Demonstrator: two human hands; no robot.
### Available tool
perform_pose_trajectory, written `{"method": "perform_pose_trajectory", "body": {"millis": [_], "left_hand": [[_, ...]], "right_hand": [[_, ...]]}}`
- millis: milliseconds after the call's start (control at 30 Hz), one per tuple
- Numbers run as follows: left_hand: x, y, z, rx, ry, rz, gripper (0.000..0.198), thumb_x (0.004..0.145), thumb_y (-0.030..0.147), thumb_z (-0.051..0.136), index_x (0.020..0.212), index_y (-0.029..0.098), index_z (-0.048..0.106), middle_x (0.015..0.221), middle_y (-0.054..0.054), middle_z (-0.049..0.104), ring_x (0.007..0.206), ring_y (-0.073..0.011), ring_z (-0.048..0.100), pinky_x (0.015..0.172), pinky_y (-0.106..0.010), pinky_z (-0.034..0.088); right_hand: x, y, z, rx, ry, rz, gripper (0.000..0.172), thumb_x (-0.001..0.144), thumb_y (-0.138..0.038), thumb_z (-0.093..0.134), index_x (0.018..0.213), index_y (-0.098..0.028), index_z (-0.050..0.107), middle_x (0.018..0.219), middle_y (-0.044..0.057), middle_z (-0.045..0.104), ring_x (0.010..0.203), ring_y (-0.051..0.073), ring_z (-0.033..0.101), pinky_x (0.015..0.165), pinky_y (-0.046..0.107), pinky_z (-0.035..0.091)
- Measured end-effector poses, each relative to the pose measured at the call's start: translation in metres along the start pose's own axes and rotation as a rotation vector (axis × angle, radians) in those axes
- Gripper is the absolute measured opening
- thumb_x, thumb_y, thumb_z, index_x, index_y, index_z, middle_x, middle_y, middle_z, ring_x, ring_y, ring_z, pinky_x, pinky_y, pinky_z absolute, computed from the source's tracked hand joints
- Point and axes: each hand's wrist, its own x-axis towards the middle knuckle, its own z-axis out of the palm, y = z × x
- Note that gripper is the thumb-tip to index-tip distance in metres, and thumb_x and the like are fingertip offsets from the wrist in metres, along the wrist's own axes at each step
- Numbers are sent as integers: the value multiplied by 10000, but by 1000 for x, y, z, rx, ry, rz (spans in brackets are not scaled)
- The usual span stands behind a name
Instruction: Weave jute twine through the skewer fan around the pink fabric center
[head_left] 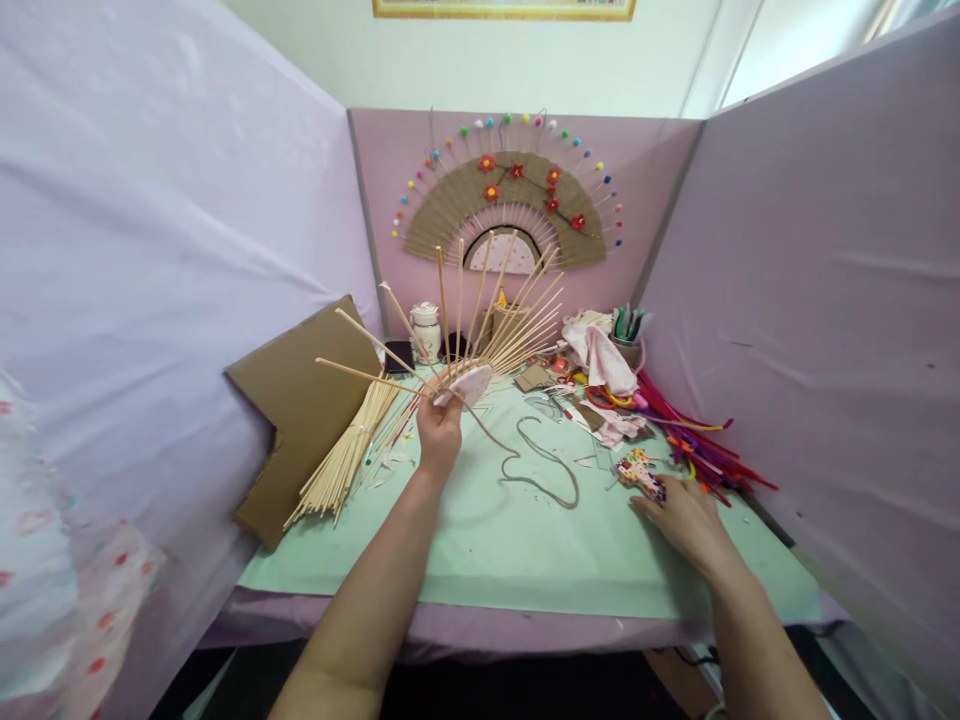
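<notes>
My left hand (440,432) is closed around the base of a stick fan frame (469,383), raised above the table. Its thin wooden sticks spread up and outward from a small half-round piece in pale spotted cloth. A brown cord (517,478) trails from the base and lies in loose curves on the green tabletop. At the right, my right hand (684,515) rests low over the table, its fingers on a small multicoloured patterned object (637,470). Part of that object is hidden by the fingers, and its kind is unclear.
Left of the fan frame lie a bundle of wooden sticks (341,465) and folded cardboard (304,400). Pipe cleaners (701,440), cloth scraps (600,355) and a white jar (426,332) line the right and back. A finished fan (510,205) hangs on the back panel.
</notes>
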Motion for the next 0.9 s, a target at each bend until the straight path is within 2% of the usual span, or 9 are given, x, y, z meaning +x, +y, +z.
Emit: {"method": "perform_pose_trajectory", "body": {"millis": [100, 233, 333, 433, 500, 633, 767, 900], "left_hand": [[-1, 0, 1, 10, 1, -13, 398, 799, 419, 703, 1126, 205, 625, 1177, -104, 689, 1106, -220, 651, 1010, -382, 484], [-4, 2, 3, -16, -21, -9, 402, 794, 406, 712, 1135, 210, 630, 1160, -101, 695, 1103, -221, 651, 1009, -387, 483], [-4, 4, 3, -13, -13, -4, 403, 794, 400, 712, 1137, 205, 629, 1153, -103, 698, 1095, -221, 656, 1003, -386, 489], [-2, 4, 2, -6, 7, 4, 412, 788, 413, 716, 1131, 204, 625, 1147, -102, 700, 1089, -220, 659, 999, -382, 492], [-2, 3, 1, -5, 8, 4, 408, 792, 417, 711, 1130, 205, 624, 1151, -100, 699, 1088, -218, 659, 1000, -379, 490], [-4, 2, 2, 8, -13, -7, 395, 792, 411, 711, 1111, 194, 628, 1152, -107, 699, 1077, -218, 662, 994, -379, 493], [-6, 4, 4, -14, -29, -29, 421, 775, 409, 727, 1121, 193, 623, 1153, -109, 700, 1081, -228, 661, 996, -393, 492], [-5, 6, 6, -28, -33, -31, 404, 775, 404, 727, 1112, 200, 636, 1145, -101, 702, 1087, -229, 658, 1010, -386, 481]], "right_hand": [[0, -14, -10, -20, 68, 1, 534, 819, -481, 563, 1167, -80, 623, 1125, 252, 623, 1034, 378, 595, 856, 464, 454], [5, -44, -25, 113, 183, -161, 504, 855, -458, 526, 1210, -111, 610, 1161, 202, 615, 1089, 330, 563, 942, 435, 430], [8, -51, -29, 59, 192, -124, 537, 838, -462, 556, 1234, -100, 598, 1220, 217, 586, 1106, 351, 550, 937, 451, 429], [7, -35, -27, -84, 135, 15, 616, 826, -513, 564, 1236, -53, 590, 1218, 270, 577, 1077, 401, 564, 885, 481, 442], [5, -20, -23, -145, 48, 68, 632, 828, -533, 554, 1229, -46, 594, 1166, 281, 608, 1042, 410, 591, 850, 485, 452], [4, -5, -16, -123, -166, 25, 501, 837, -431, 568, 1163, -57, 631, 1042, 244, 680, 994, 357, 648, 842, 426, 468], [4, -11, -11, -58, -179, 36, 434, 871, -323, 524, 1196, -43, 593, 1064, 246, 677, 994, 332, 661, 841, 390, 478], [3, -15, -11, 25, -166, 168, 545, 856, -316, 549, 1281, 20, 491, 1182, 285, 627, 1061, 355, 641, 871, 396, 483]]}}
